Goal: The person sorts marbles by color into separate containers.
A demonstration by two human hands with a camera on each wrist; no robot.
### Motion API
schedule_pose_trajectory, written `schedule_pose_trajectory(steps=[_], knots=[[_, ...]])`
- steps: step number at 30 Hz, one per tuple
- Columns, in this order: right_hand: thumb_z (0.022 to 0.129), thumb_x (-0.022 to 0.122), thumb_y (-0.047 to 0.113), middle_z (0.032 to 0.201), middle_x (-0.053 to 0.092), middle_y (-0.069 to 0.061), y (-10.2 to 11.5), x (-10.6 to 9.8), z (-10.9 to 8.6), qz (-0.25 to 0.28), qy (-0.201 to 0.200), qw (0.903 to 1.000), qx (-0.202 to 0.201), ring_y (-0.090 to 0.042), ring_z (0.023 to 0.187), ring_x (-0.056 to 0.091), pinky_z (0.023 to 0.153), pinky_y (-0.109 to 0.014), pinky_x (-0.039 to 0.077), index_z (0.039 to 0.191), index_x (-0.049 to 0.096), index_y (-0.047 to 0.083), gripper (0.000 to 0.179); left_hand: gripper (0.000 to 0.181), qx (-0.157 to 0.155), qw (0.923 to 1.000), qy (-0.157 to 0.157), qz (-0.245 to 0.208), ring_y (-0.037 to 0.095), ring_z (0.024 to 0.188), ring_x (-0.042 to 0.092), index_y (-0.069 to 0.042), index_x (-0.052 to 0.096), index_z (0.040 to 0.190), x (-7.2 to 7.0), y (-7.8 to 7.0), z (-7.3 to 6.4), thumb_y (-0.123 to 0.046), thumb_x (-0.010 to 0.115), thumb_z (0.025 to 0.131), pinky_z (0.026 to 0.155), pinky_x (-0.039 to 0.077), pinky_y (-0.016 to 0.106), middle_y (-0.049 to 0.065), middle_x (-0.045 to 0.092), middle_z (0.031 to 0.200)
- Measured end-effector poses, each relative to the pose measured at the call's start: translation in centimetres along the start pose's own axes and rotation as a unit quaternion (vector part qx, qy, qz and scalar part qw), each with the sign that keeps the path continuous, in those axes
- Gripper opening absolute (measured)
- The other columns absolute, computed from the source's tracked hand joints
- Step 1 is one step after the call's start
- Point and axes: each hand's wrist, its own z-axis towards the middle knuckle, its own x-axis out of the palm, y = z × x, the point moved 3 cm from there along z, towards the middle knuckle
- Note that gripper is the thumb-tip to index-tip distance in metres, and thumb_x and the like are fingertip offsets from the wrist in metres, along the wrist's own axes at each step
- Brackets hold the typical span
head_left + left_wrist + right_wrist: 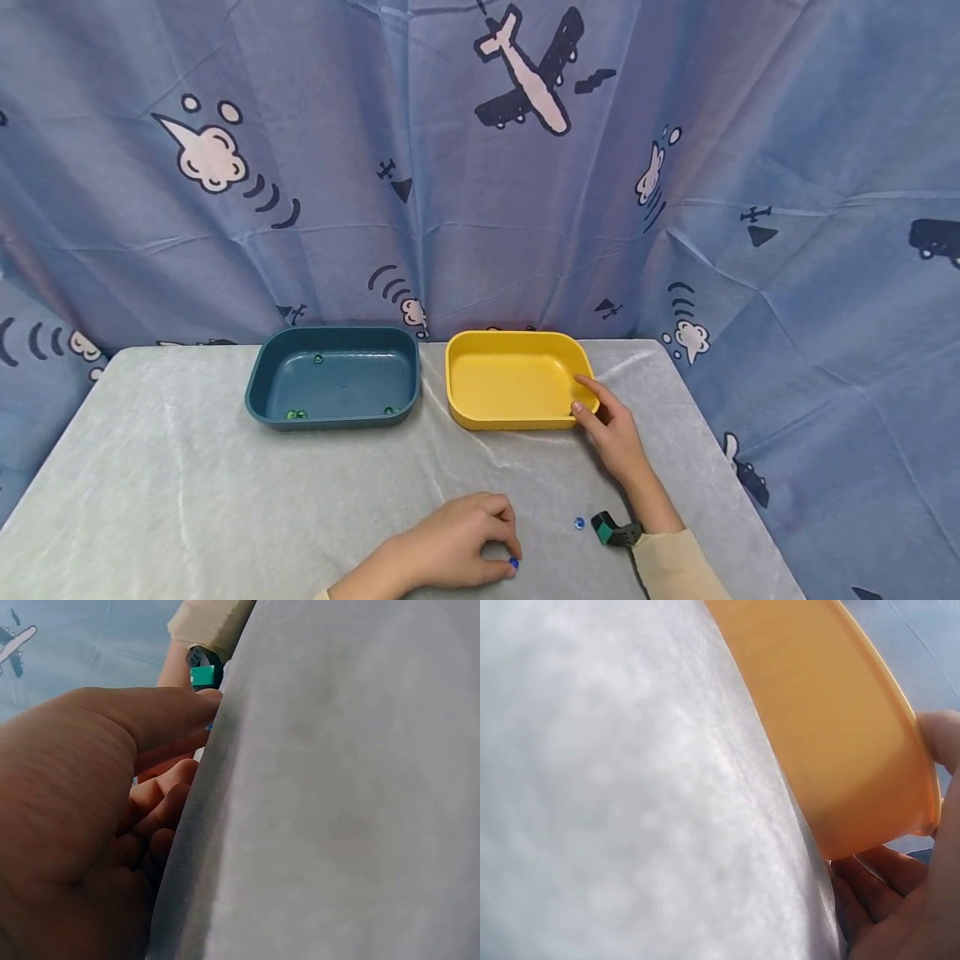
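Note:
Near the table's front, my left hand [465,542] pinches a small blue marble [513,564] between thumb and fingertips, low over the cloth. In the left wrist view the thumb [165,716] mostly hides that marble. My right hand [617,437] holds the near right corner of a yellow bin [517,422], thumb and a finger over its rim. The right wrist view shows the thumb [939,739] at the rim of the yellow bin [832,712], with the other fingers low by its outer wall. Another blue marble [579,523] lies on the cloth between the hands.
A teal bin [345,423] stands left of the yellow one, with several green marbles [296,414] inside. Grey cloth [187,492] covers the table. A blue printed curtain [337,167] hangs behind. On the right wrist sits a strapped black and green device [611,531].

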Motion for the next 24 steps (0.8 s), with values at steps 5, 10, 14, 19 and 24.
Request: schedule_pose_trajectory(steps=[5, 10, 14, 19, 24], knots=[[0.111, 0.067, 0.019, 0.164, 0.051, -0.019, 0.02, -0.05, -0.04, 0.0, 0.0, 1.0, 0.0, -0.036, 0.141, 0.054, 0.107, -0.008, 0.041, 0.157, 0.058, 0.006, 0.049, 0.007, -0.003, 1.0, -0.004, -0.006, -0.008, 0.091, 0.049, -0.027, 0.085, 0.1, 0.24, 0.05, -0.06, -0.028, 0.089, 0.095, 0.084, 0.038, 0.003, -0.019, 0.057, 0.1], [0.111, 0.067, 0.02, 0.164, 0.051, -0.019, 0.04, 0.01, -0.05, 0.0, 0.001, 1.0, 0.003, -0.036, 0.14, 0.055, 0.107, -0.009, 0.041, 0.157, 0.058, 0.006, 0.049, 0.007, -0.006, 0.9998, -0.012, -0.011, -0.008, 0.093, 0.052, -0.027, 0.085, 0.102, 0.4, 0.2, -0.17, -0.029, 0.088, 0.096, 0.086, 0.04, 0.005, -0.019, 0.058, 0.101], [0.111, 0.066, 0.02, 0.164, 0.051, -0.019, 0.06, 0.06, -0.09, 0.0, 0.001, 1.0, 0.004, -0.036, 0.139, 0.055, 0.107, -0.009, 0.042, 0.158, 0.058, 0.007, 0.049, 0.007, -0.007, 0.9998, -0.015, -0.013, -0.009, 0.094, 0.053, -0.027, 0.085, 0.102, 0.44, 0.26, -0.24, -0.029, 0.087, 0.096, 0.085, 0.041, 0.006, -0.02, 0.059, 0.101], [0.111, 0.066, 0.02, 0.164, 0.051, -0.018, 0.03, 0.03, -0.04, 0.002, 0.0, 1.0, 0.006, -0.035, 0.139, 0.055, 0.108, -0.01, 0.042, 0.158, 0.058, 0.008, 0.049, 0.006, -0.007, 0.9997, -0.016, -0.019, -0.01, 0.096, 0.056, -0.027, 0.084, 0.104, 0.33, 0.22, -0.16, -0.028, 0.085, 0.098, 0.086, 0.043, 0.007, -0.019, 0.062, 0.101], [0.111, 0.067, 0.02, 0.164, 0.051, -0.018, 0.03, -0.07, -0.04, 0.007, 0.001, 0.9999, 0.008, -0.036, 0.141, 0.055, 0.108, -0.011, 0.042, 0.158, 0.058, 0.008, 0.049, 0.008, -0.011, 0.9996, -0.012, -0.025, -0.009, 0.097, 0.059, -0.025, 0.084, 0.108, 0.13, 0.1, 0.13, -0.027, 0.083, 0.1, 0.087, 0.044, 0.007, -0.018, 0.066, 0.102]])
